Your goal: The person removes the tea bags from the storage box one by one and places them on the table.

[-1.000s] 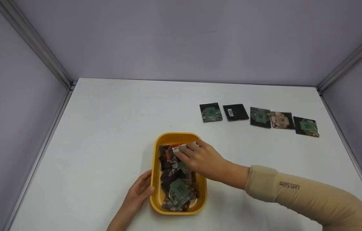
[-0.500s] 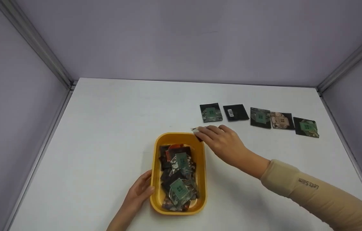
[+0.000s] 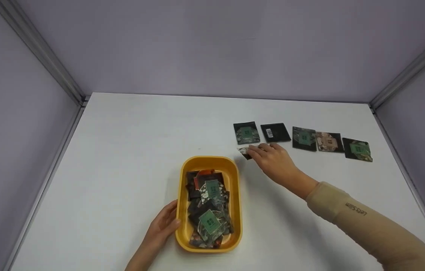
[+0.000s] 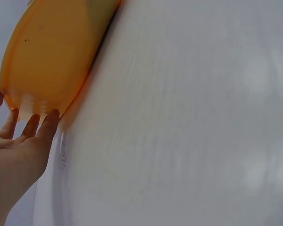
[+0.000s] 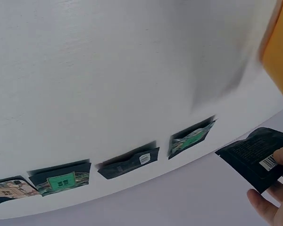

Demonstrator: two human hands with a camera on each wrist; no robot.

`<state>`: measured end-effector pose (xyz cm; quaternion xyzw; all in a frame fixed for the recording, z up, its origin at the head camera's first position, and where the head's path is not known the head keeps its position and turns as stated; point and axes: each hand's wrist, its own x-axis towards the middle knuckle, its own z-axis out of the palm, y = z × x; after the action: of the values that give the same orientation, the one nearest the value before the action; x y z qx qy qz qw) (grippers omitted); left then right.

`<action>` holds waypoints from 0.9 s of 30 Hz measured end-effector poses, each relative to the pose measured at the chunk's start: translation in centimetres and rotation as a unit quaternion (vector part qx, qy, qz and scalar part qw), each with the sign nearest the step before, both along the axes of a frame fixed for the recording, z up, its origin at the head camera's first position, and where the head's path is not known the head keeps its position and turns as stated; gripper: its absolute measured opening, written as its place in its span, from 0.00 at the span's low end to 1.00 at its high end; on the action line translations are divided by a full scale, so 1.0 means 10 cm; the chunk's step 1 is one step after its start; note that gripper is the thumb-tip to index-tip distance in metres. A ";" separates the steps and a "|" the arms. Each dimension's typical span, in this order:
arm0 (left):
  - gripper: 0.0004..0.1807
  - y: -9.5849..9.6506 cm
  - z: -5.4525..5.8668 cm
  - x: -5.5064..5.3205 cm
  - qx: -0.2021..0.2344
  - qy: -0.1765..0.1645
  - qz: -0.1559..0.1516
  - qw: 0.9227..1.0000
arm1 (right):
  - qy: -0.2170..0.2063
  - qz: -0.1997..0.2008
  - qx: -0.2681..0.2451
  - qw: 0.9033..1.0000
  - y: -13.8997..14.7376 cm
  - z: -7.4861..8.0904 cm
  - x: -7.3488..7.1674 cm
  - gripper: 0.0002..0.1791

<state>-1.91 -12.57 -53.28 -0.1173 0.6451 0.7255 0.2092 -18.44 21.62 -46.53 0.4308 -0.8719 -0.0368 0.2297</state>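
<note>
My right hand (image 3: 274, 162) pinches a small black sachet (image 5: 247, 155) by one side, just past the far right corner of a yellow plastic bin (image 3: 240, 210). In the right wrist view the sachet's back faces the camera, with a white barcode and small print. My left hand (image 3: 161, 224) rests against the bin's left wall. Its fingertips touch the outside in the left wrist view, and the thumb lies by the rim. Inside the bin is a loose heap of sachets (image 3: 210, 222), dark with green, white and red prints.
A row of sachets lies on the white table (image 3: 129, 150) at the back right: a green-labelled one (image 3: 246, 133), one with its barcode up (image 3: 276, 133), another green-labelled one (image 3: 304, 139), a beige one (image 3: 330, 143) and a green one (image 3: 359, 149). Grey walls stand around.
My right hand has lifted a sachet out of the bin and carried it up and to the right, toward the row. The left hand has stayed at the bin.
</note>
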 end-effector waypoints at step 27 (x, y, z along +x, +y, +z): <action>0.40 0.00 0.01 0.00 -0.004 -0.005 -0.006 1.000 | -0.015 -0.079 0.027 0.996 -0.11 -0.58 -0.17 0.08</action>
<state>-1.93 -12.59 -53.14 -0.1178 0.6475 0.7212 0.2162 -20.11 20.49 -52.28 0.3671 -0.9053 -0.0722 0.2011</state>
